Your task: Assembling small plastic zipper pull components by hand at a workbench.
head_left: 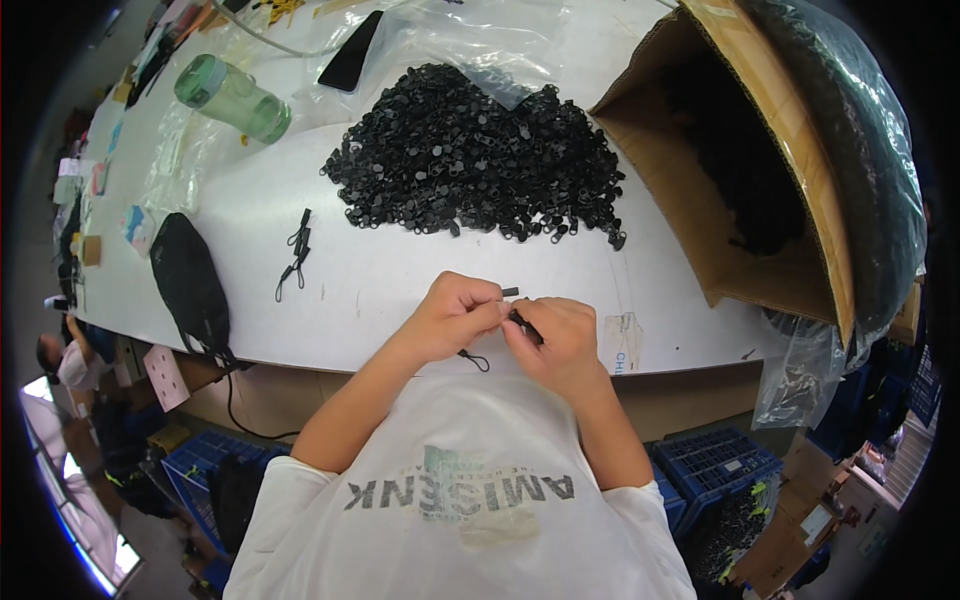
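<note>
Close together near the table's front edge, both my hands are closed in a pinch. My left hand [462,315] grips a black cord zipper pull [511,292]; its dark end sticks out above the fingers and a thin cord loop hangs below. Against it, my right hand [562,342] pinches a small black piece [525,328], perhaps a zipper slider; the fingers hide most of it. Beyond the hands spreads a large heap of small black zipper sliders [480,150]. Several finished-looking black cord pulls [297,255] lie to the left.
An open cardboard box [690,220] lined with plastic lies on its side at the right. A green bottle [235,98], a black phone [352,52] and a black pouch [190,285] are on the white table [390,290]. Blue crates [715,470] stand below.
</note>
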`<control>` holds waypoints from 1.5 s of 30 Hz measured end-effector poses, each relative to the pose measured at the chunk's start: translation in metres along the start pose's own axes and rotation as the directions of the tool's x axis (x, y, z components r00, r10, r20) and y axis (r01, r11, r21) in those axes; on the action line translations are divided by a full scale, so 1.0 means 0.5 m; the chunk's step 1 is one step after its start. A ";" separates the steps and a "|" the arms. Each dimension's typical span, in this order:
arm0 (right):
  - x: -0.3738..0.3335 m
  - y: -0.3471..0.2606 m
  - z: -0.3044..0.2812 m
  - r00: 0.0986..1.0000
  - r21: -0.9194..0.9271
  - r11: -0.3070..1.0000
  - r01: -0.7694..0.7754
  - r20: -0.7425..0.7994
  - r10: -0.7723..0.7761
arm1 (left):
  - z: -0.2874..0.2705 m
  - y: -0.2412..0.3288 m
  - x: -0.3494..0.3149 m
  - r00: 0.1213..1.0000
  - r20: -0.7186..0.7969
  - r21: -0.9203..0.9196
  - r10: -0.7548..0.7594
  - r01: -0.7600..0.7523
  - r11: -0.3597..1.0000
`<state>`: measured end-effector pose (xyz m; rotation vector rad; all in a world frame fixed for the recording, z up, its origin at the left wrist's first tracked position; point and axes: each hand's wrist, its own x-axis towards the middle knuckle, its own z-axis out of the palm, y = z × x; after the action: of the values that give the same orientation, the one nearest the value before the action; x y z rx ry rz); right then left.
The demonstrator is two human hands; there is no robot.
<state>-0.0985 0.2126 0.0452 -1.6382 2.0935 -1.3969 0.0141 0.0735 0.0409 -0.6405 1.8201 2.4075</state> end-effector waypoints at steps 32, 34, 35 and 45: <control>-0.010 -0.006 0.007 0.927 -0.163 0.931 -0.327 0.138 0.350 | 0.007 -0.011 0.024 0.744 0.012 0.736 0.668 -0.459 0.498; -0.006 -0.007 0.005 0.934 -0.150 0.937 -0.317 0.125 0.336 | 0.004 -0.012 0.025 0.741 -0.074 0.773 0.667 -0.380 0.508; -0.005 -0.007 0.004 0.940 -0.136 0.942 -0.306 0.112 0.322 | 0.003 -0.012 0.025 0.803 -0.157 0.574 0.575 -0.400 0.715; 0.005 -0.012 0.004 0.954 0.036 0.956 -0.292 0.078 0.289 | 0.036 -0.010 0.018 0.780 -0.244 0.383 0.576 -0.468 0.796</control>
<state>-0.0943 0.2098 0.0493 -1.2770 2.1372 -1.2619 0.0021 0.0899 0.0372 -0.6170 2.7889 2.3179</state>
